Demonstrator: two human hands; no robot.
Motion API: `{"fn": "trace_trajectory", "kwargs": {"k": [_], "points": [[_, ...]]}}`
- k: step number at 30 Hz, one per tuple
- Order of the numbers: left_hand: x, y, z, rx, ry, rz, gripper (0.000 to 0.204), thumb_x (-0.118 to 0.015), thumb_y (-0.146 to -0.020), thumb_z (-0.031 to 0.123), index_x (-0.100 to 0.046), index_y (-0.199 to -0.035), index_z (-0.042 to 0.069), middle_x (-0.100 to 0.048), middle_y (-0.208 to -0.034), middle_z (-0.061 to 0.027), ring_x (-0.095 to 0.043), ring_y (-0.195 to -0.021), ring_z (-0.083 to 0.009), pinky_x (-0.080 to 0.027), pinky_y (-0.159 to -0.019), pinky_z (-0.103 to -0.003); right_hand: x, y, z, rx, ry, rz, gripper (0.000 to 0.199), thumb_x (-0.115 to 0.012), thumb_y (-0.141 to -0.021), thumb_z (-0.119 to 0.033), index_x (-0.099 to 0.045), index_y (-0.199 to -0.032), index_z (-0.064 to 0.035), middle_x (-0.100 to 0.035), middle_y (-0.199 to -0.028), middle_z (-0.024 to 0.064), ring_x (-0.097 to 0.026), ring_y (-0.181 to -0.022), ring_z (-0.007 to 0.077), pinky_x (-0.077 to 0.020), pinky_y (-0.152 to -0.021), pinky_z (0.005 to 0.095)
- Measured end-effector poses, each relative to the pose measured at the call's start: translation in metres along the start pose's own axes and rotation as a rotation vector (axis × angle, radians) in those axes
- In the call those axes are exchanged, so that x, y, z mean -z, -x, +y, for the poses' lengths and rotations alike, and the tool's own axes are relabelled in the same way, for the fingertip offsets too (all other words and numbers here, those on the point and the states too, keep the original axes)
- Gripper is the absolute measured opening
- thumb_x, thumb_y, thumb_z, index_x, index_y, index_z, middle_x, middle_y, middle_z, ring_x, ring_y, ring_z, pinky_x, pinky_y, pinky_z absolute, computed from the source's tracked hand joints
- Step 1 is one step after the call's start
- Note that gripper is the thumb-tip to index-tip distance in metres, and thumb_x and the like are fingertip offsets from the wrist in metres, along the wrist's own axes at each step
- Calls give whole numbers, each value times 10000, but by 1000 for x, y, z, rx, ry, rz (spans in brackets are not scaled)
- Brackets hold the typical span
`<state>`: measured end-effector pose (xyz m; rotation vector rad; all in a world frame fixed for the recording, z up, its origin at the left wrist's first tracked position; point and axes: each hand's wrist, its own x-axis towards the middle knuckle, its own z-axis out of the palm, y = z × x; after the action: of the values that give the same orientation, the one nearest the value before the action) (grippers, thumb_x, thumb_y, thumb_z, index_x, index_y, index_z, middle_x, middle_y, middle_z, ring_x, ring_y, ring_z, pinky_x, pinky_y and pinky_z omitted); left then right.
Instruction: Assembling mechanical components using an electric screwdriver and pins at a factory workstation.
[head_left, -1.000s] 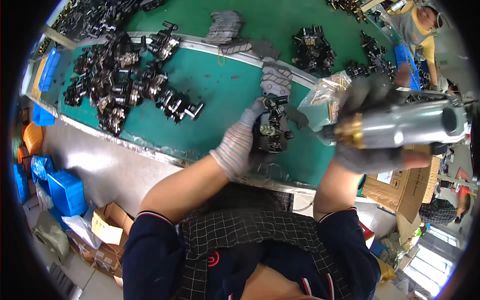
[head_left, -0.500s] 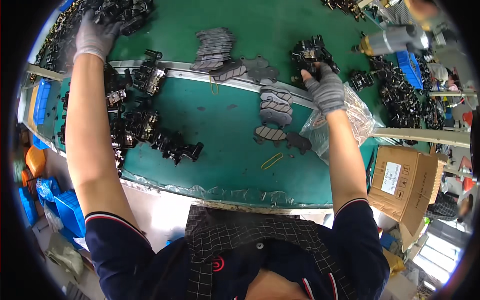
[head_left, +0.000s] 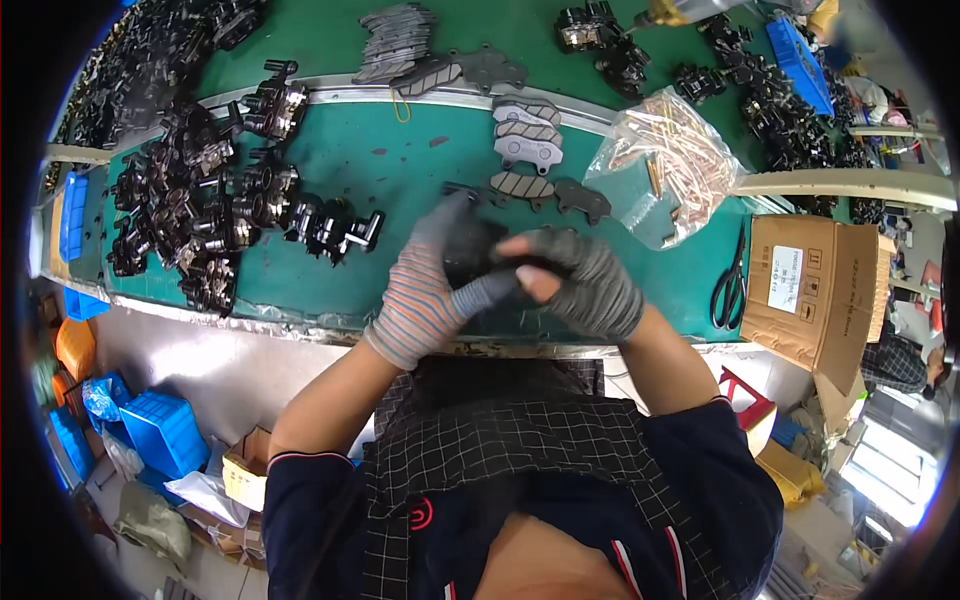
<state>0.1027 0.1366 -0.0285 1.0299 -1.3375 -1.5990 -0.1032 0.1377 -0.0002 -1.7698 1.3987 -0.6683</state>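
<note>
Head view shows us a dark metal part (head_left: 470, 252) at the middle of the picture, above the near edge of the green bench (head_left: 400, 170). Our left hand (head_left: 430, 290) has its fingers clamped around the part from 9 o'clock, and our right hand (head_left: 580, 280) closes its fingers on it from 3 o'clock. At 12 o'clock we see flat grey pads (head_left: 525, 150) lying in a row. At 2 o'clock lies a clear bag of copper pins (head_left: 665, 160). At 9 o'clock a heap of black calipers (head_left: 210, 210) rests. Scissors (head_left: 730, 285) lie at 3 o'clock beside a cardboard box (head_left: 815, 290).
</note>
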Motion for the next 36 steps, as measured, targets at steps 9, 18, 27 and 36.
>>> {"fn": "trace_trajectory", "kwargs": {"k": [9, 18, 27, 36], "points": [[5, -1, 13, -132, -745, -362, 462, -733, -743, 227, -564, -1136, 53, -602, -1071, -175, -567, -992, -374, -463, -878, -401, 33, -5, 63, -132, 676, 61, 399, -705, -752, -248, -604, -1093, -66, -576, -1110, 121, -601, -980, 321, -494, -794, 408], [11, -20, 17, -281, -908, -210, 411, -732, -730, 135, -577, -1106, 73, -605, -1029, -159, -567, -974, -369, -466, -853, -414, -12, -52, 109, 234, 512, 87, 530, -766, -689, -312, -554, -1094, -44, -612, -1074, 144, -598, -1004, 321, -483, -821, 398], [-6, -48, 27, -623, -1126, -7, 420, -738, -708, 158, -583, -1089, 75, -603, -1021, -147, -571, -956, -339, -474, -820, -406, 23, -17, 47, -156, 566, -130, 396, -749, -729, -246, -628, -1059, -64, -626, -1022, 135, -595, -970, 318, -481, -814, 405], [-3, 25, -13, -398, -1087, -180, 376, -737, -692, 205, -623, -1027, 76, -591, -821, -113, -560, -764, -305, -475, -669, -399, -8, 40, 31, 377, 509, -41, 318, -740, -744, -261, -664, -988, -71, -619, -902, 113, -595, -851, 299, -482, -765, 404]]}}
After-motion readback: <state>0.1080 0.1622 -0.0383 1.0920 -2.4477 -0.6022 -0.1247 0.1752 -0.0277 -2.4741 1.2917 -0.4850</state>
